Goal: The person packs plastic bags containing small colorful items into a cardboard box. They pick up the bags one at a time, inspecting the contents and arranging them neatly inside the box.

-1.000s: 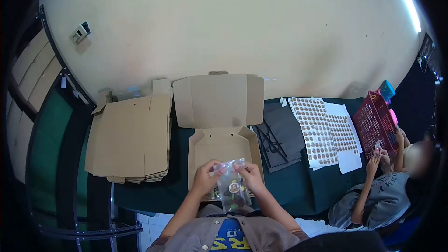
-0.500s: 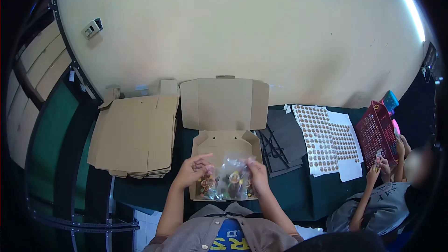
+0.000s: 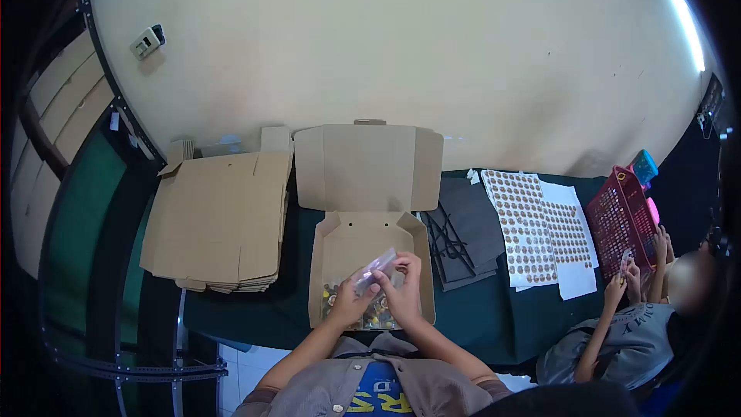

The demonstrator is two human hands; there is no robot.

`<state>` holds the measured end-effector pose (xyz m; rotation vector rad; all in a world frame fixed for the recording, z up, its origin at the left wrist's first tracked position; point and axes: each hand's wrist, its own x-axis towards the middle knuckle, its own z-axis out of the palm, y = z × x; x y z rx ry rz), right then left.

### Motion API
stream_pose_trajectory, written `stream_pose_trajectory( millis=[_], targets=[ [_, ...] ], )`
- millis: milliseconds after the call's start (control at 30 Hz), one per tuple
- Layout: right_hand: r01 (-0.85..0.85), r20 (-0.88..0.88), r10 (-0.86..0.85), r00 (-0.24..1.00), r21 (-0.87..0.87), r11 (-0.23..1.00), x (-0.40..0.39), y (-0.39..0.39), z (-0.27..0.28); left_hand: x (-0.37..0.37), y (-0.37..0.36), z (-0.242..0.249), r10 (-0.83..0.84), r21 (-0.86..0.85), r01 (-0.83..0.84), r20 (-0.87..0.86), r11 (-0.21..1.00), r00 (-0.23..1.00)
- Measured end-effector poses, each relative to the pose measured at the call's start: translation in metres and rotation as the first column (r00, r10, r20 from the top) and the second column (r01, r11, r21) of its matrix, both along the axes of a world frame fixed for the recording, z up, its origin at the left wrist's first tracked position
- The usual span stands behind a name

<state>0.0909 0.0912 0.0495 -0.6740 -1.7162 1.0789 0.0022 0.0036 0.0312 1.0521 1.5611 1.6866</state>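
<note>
An open cardboard box (image 3: 316,270) stands in front of me with its lid raised at the back. Above it, a clear plastic bag (image 3: 373,272) is held tilted between both hands. My left hand (image 3: 351,303) is closed on its lower left end, and my right hand (image 3: 403,293) grips it from the right with bent fingers. What the bag contains is hard to make out. Inside the box, below my hands, lie clear packets (image 3: 378,316) with small colourful pieces and round stickers, partly covered by the hands.
Flattened cardboard boxes (image 3: 216,216) are stacked on the left. Dark paper bags (image 3: 467,239) with cord handles and sticker sheets (image 3: 525,224) lie to the right. Beyond them stands a red plastic basket (image 3: 621,216). Another person (image 3: 617,340) at the right holds a small packet.
The bag, earlier upright and spread in my right hand, is now tilted and bunched between both hands. My left hand has moved right and closed on it.
</note>
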Motion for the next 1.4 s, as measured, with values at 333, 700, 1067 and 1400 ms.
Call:
stream_pose_trajectory(
  millis=[333, 700, 1067, 1400],
  targets=[
    [-0.545, -0.377, 0.423, 0.824, -0.734, 0.405, 0.022, 0.02, -0.008, -0.006, -0.01, -0.027, 0.051, -0.005, -0.051, 0.216, 0.999, 0.975],
    [-0.491, -0.387, 0.305, 0.87, -0.733, 0.47, 0.042, 0.036, -0.006, -0.004, 0.005, 0.024, 0.028, 0.082, -0.047, 0.22, 0.995, 0.975],
    [-0.468, -0.333, 0.329, 0.884, -0.65, 0.599, 0.033, 0.026, -0.007, 0.03, 0.008, -0.011, 0.109, -0.047, -0.116, -0.119, 0.992, 0.987],
    [-0.473, -0.245, 0.422, 0.873, -0.639, 0.607, 0.032, 0.018, -0.024, 0.022, 0.001, -0.011, 0.063, -0.082, -0.046, 0.212, 0.996, 0.975]
  ],
)
